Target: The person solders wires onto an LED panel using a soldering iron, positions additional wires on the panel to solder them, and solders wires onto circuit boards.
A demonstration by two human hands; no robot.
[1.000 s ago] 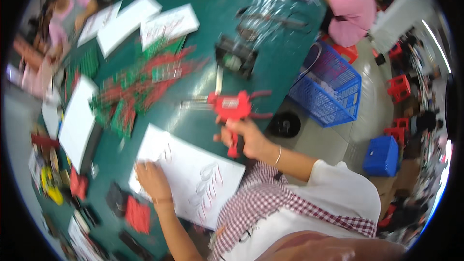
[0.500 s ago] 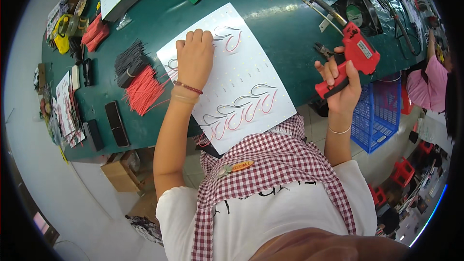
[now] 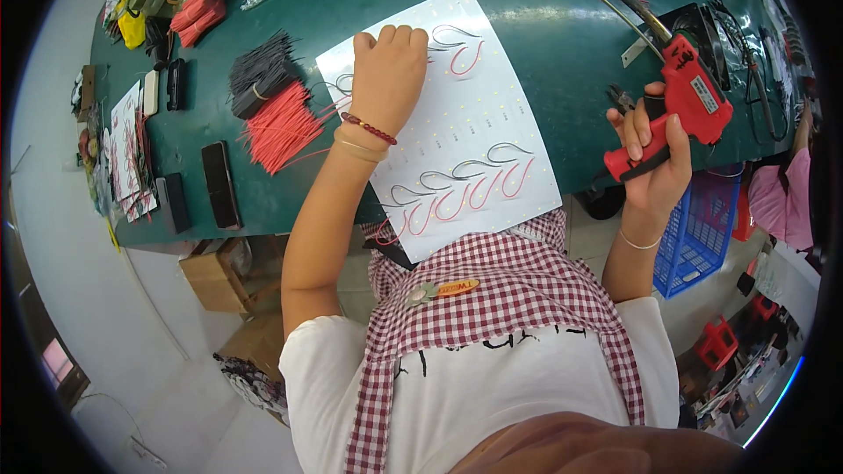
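- Right grip (image 3: pixel 657 162): fingers folded round the handle of a red gun-shaped tool (image 3: pixel 701 96), held above the right part of the tabletop; its long metal nozzle points up and to the left.
- Left grip (image 3: pixel 391 75): fingers curled, resting over the far left part of a white sheet; cannot tell whether the fingertips pinch anything, as they are hidden.
- Tabletop (image 3: pixel 566 79): green, spanning the upper view and carrying most of the items below.
- Blue crate (image 3: pixel 702 224): at right, below tabletop level.
- White sheet: (image 3: pixel 492 118) lies at an angle on the tabletop in front of the person; its near edge overhangs, next to a checked apron (image 3: pixel 483 276).
- Black fan (image 3: pixel 689 25): far right, partly behind the tool.
- Red wire bundle (image 3: pixel 281 130): left of the sheet; touches a black wire bundle (image 3: pixel 259 72) just beyond it.
- Dark flat case (image 3: pixel 219 184): left of the red bundle, near the front edge.
- Pliers (image 3: pixel 621 100): just beside the right grip, partly hidden.
- Wire loops (image 3: pixel 525 180): red and black, in a row along the sheet's near side; another pair near its far edge.
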